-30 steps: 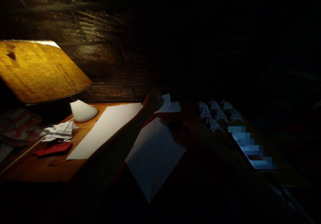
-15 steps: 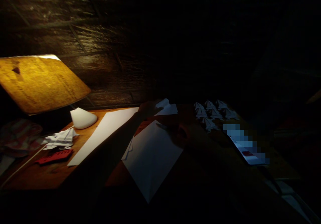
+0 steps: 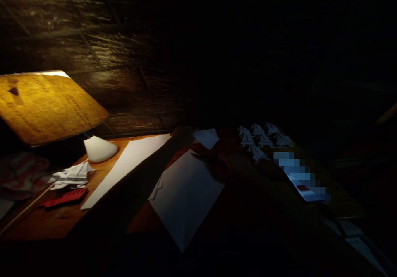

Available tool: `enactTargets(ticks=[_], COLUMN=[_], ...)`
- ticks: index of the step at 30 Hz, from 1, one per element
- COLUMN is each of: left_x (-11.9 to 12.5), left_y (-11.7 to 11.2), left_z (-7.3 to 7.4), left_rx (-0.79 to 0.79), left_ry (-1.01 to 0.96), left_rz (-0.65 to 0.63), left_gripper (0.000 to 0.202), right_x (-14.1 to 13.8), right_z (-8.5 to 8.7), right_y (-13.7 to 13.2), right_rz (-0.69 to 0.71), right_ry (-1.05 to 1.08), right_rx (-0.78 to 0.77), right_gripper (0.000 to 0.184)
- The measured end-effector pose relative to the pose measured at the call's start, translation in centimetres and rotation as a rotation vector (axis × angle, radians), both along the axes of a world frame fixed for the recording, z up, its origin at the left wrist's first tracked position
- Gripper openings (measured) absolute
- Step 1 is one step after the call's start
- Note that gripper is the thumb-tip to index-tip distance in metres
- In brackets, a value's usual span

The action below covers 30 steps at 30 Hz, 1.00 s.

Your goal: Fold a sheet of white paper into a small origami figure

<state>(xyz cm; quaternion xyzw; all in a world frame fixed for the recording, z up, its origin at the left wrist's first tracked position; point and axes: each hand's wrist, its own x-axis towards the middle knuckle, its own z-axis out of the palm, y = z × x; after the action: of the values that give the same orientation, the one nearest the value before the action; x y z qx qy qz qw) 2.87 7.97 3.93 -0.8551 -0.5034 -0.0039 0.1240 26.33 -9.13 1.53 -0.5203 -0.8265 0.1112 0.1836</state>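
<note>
The scene is very dark. My left arm reaches across the wooden table (image 3: 62, 221), and my left hand (image 3: 182, 134) lies in shadow next to a small folded white paper (image 3: 206, 138); its fingers do not show. My right hand (image 3: 226, 164) rests, apparently closed, on the upper corner of a white sheet (image 3: 186, 194). A thin dark thing (image 3: 200, 157) pokes out from it over the sheet. A long white sheet (image 3: 124, 167) lies to the left of my arm.
A lit yellow lampshade (image 3: 46, 105) stands at the left with a white cone-shaped piece (image 3: 99, 148) beside it. Crumpled folded paper (image 3: 72, 173) and a red flat object (image 3: 65, 197) lie near it. Several small folded paper figures (image 3: 260, 138) sit at the back right.
The small folded paper, held up by my left hand a second ago, has come down and lies flatter by the hand. My view has shifted slightly.
</note>
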Motion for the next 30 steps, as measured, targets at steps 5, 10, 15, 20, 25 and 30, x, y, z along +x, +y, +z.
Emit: enactTargets(ticks=[5,10,15,20,25,30], left_x=[0.7,0.5,0.1,-0.1,-0.4,-1.4], left_y=[0.7,1.7,1.7,1.3,1.6,2.6], left_z=[1.2,1.4,-1.7,-3.6,-3.9,-4.3], left_rx=[0.089,0.063,-0.104,-0.111,-0.04,-0.043], left_ry=[-0.242,-0.294,-0.238,-0.223,-0.196,-0.251], left_rz=[-0.056,-0.077,-0.024,-0.069,-0.088,-0.138], left_gripper=[0.063,0.07,0.056,0.063,0.06,0.064], right_x=[0.0,-0.1,0.0,0.0,-0.1,-0.1], right_z=[0.0,0.1,0.2,0.2,0.4,0.4], right_y=[-0.1,-0.3,-0.2,-0.2,-0.3,-0.2], right_rz=[-0.018,-0.004,-0.004,0.014,0.004,-0.011], right_ry=[0.012,0.048,-0.001,0.004,0.0,-0.014], right_rx=[0.009,-0.013,-0.019,-0.022,-0.042,-0.061], right_gripper=[0.018,0.026,0.016,0.017,0.018,0.019])
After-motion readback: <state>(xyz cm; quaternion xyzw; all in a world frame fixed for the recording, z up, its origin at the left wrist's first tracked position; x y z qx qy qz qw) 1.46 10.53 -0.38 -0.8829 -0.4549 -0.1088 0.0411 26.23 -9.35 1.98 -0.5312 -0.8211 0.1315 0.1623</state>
